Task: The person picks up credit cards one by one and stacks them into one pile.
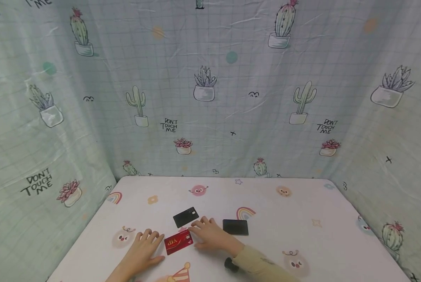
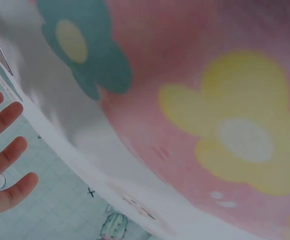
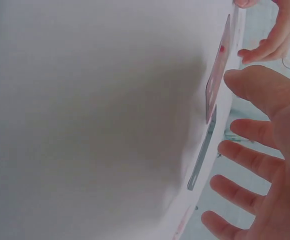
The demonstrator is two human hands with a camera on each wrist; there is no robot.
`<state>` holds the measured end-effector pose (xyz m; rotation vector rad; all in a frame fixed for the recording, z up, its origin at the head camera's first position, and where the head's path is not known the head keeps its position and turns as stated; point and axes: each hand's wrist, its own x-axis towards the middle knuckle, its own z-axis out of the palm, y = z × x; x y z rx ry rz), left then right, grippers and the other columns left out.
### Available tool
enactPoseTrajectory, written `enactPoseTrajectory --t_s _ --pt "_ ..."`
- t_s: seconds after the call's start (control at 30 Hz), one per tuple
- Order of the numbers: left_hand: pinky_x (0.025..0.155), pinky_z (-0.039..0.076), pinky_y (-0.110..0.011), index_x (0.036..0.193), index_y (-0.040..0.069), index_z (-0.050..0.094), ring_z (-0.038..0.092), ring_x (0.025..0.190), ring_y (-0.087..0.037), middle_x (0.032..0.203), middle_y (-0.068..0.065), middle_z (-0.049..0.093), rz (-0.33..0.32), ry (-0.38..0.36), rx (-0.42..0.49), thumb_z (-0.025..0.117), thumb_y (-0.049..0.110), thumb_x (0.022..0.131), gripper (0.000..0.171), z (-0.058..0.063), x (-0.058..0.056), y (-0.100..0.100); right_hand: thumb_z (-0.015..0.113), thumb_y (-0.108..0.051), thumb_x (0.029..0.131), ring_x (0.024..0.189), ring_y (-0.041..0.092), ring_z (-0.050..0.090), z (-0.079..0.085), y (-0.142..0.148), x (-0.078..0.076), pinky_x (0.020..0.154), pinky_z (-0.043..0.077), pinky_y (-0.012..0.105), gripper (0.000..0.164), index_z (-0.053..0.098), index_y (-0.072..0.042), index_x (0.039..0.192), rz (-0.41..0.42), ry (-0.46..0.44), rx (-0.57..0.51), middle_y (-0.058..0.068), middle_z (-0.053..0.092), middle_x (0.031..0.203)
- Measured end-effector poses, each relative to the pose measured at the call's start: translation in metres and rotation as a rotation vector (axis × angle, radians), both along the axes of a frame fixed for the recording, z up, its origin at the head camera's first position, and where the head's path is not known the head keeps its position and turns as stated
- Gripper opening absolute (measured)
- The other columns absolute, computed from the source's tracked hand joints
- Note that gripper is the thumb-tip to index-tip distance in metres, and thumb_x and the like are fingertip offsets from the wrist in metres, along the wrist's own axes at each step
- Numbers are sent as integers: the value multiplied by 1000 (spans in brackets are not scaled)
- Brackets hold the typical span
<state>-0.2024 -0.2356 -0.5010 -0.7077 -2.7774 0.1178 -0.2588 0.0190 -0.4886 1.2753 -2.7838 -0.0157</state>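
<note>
A red card [image 1: 179,242] marked VIP lies flat on the patterned table between my two hands. Left of it is my left hand [image 1: 144,250], fingers spread and relaxed, holding nothing. My right hand [image 1: 210,234] is at the card's right edge with fingers extended; whether it touches the card I cannot tell. Just beyond the red card lies a black card [image 1: 185,217], set at an angle. In the right wrist view the red card [image 3: 218,70] shows nearly edge-on, and nothing is between the fingers of my right hand [image 3: 265,165].
A dark flat rectangular item [image 1: 235,227] lies right of my right hand. A small black object [image 1: 231,264] sits beside the right sleeve [image 1: 263,266], partly hidden. Cactus-print cloth [image 1: 210,117] hangs behind and on both sides of the white table [image 1: 280,211].
</note>
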Motion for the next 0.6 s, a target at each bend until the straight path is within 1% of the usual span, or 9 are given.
enactPoseTrajectory --t_s 0.27,0.4,0.5,0.6 --pt "84 36 -47 113 10 57 44 96 -22 99 -3 54 29 -71 -10 61 56 71 63 -2 -1 -2 61 -44 80 110 15 43 -3 -8 -2 88 40 40 55 44 -25 129 -6 1 22 -6 48 130" --pt "84 36 -46 113 11 56 44 96 -22 98 -2 54 19 -73 -10 61 56 71 63 -5 -3 -2 60 -44 80 109 14 44 -4 -10 -2 87 41 38 54 44 -26 129 11 28 27 -7 48 128" --pt "85 37 -46 114 11 56 44 96 -22 98 -2 54 24 -79 -18 61 56 71 62 -6 -3 -2 59 -45 80 108 13 44 -5 -12 -2 86 40 37 54 43 -27 129 18 35 27 -8 48 128" --pt "86 37 -46 114 12 56 44 96 -21 98 -2 54 31 -82 -22 60 56 72 61 -6 -3 -2 60 -45 80 107 14 45 -7 -14 -3 87 41 40 55 43 -28 129 13 26 27 -8 49 128"
